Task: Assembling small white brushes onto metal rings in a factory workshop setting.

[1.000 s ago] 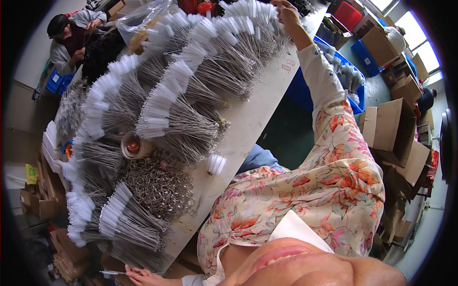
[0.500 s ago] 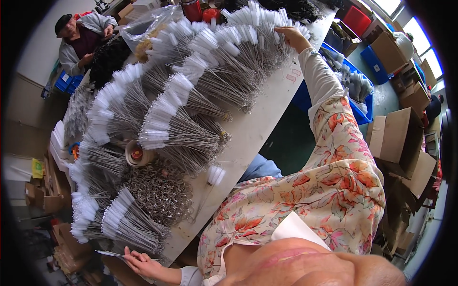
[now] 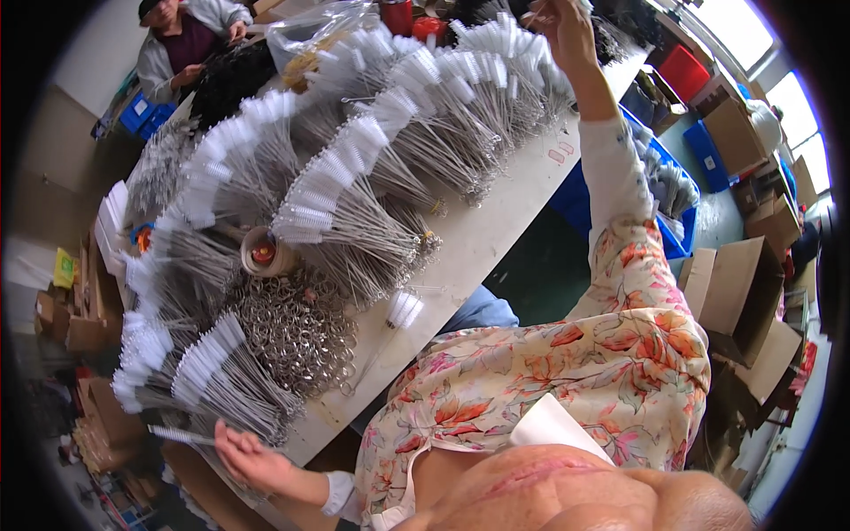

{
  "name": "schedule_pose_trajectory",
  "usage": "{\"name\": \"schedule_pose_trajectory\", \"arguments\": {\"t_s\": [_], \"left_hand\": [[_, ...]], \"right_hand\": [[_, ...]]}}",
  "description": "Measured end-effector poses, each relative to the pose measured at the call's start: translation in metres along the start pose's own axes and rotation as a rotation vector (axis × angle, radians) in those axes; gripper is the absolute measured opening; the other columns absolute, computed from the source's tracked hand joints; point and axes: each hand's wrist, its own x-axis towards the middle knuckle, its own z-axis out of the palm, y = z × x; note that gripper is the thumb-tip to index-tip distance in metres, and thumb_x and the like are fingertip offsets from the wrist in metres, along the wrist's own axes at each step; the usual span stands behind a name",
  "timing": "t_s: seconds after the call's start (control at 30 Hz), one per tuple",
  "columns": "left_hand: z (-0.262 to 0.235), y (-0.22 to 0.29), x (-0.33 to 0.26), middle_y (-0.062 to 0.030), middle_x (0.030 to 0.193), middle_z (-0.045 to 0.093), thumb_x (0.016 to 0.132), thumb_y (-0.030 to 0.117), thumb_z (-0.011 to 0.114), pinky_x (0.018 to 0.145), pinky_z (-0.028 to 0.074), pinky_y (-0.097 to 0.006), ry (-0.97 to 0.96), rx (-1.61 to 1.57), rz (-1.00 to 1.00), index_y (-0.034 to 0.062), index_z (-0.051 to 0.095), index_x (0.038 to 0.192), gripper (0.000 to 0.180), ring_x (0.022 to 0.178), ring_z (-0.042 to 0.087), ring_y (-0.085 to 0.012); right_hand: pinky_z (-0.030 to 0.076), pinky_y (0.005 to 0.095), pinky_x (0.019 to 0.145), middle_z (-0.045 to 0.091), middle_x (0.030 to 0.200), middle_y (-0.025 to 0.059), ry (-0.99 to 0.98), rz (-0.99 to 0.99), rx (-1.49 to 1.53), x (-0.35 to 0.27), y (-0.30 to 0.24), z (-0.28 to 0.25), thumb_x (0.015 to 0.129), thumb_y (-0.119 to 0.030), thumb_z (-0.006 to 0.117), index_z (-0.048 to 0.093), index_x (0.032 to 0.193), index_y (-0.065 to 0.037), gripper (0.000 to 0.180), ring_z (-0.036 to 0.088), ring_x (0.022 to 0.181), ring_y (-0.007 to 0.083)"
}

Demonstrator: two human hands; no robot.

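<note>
At the table's near left corner, my left hand [image 3: 250, 456] is closed on a thin straw brush [image 3: 180, 434] with white bristles, its tip pointing left. My right hand [image 3: 565, 31] is stretched to the far side, just beyond the fanned rows of brushes [image 3: 482, 71]. Its fingers are smeared and partly cut off by the upper edge, so I cannot make out a hold. Closest to my left hand lies a small fan of brushes [image 3: 232, 372]. A pile of metal rings [image 3: 305, 332] sits beside it. Some loose brushes [image 3: 405, 310] lie near the table's front edge.
A small round tub [image 3: 266, 251] stands among the brushes on the pale table [image 3: 531, 190]. To the right are a blue crate [image 3: 686, 212] of brushes and open cardboard boxes [image 3: 730, 283]. Another person [image 3: 181, 44] works at the far left beside black bristly material [image 3: 232, 84].
My right hand has moved up and away from the far brushes, toward the view's upper edge. My left hand keeps the brush and has shifted slightly. The whole view has tilted a little.
</note>
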Motion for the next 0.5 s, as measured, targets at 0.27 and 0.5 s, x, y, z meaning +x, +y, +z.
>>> {"name": "schedule_pose_trajectory", "arguments": {"t_s": [0.27, 0.5], "left_hand": [[0.156, 0.019, -0.033, -0.0007, 0.067, 0.053, 0.089, 0.003, 0.053, 0.041, 0.033, -0.017, -0.698, 0.049, 0.185, 0.0002, 0.059, 0.113, 0.025, 0.047, 0.043, -0.0029], [0.17, -0.011, -0.021, -0.0009, 0.075, 0.059, 0.085, 0.006, 0.062, 0.042, 0.042, -0.024, -0.753, 0.171, 0.208, -0.0001, 0.062, 0.086, 0.007, 0.05, 0.052, -0.0064]], "right_hand": [[0.042, 0.0506, 0.096, 0.052, 0.121, 0.0139, -0.791, 0.828, 0.799, -0.194, 0.008, 0.167, 0.096, -0.019, 0.043, 0.053, 0.108, -0.002, 0.023, 0.05, 0.113, 0.0252], [0.044, 0.036, 0.091, 0.052, 0.123, 0.0135, -0.743, 1.05, 0.847, -0.26, 0.015, 0.218, 0.097, -0.019, 0.042, 0.046, 0.125, 0.002, 0.035, 0.052, 0.111, 0.0216]]}}
